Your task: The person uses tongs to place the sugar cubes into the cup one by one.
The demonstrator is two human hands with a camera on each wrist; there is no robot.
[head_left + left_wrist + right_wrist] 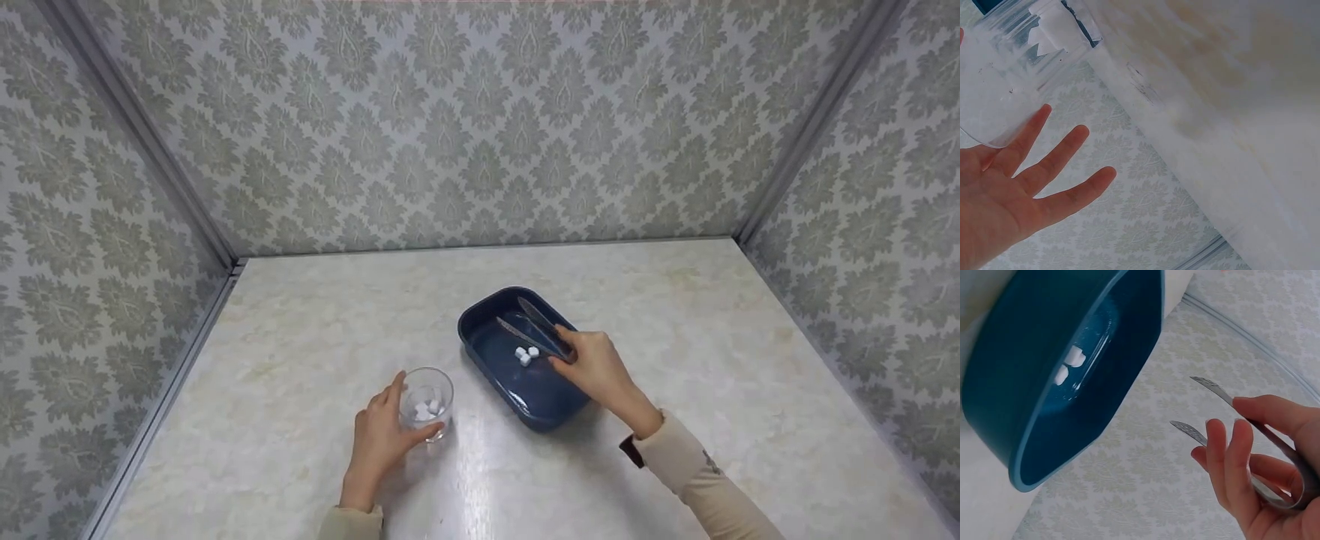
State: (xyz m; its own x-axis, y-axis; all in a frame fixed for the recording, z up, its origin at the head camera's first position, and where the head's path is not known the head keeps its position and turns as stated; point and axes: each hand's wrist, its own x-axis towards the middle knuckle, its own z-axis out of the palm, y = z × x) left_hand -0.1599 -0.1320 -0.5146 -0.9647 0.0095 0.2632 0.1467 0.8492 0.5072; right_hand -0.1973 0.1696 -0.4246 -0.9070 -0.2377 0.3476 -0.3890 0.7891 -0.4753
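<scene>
My left hand holds a clear drinking glass between thumb and fingers, with small white cubes at its bottom. In the left wrist view some fingers stretch out beside the glass. With my right hand I grip metal tongs over a dark blue rectangular dish; their two tips stand apart with nothing between them. Three white cubes lie together on the dish's floor. The right wrist view shows the tongs pinched between thumb and fingers, beside the dish.
A pale marbled table carries the dish and the glass, the glass standing to the dish's front left. Patterned wall panels enclose the table at the back and both sides, with grey metal posts at the corners.
</scene>
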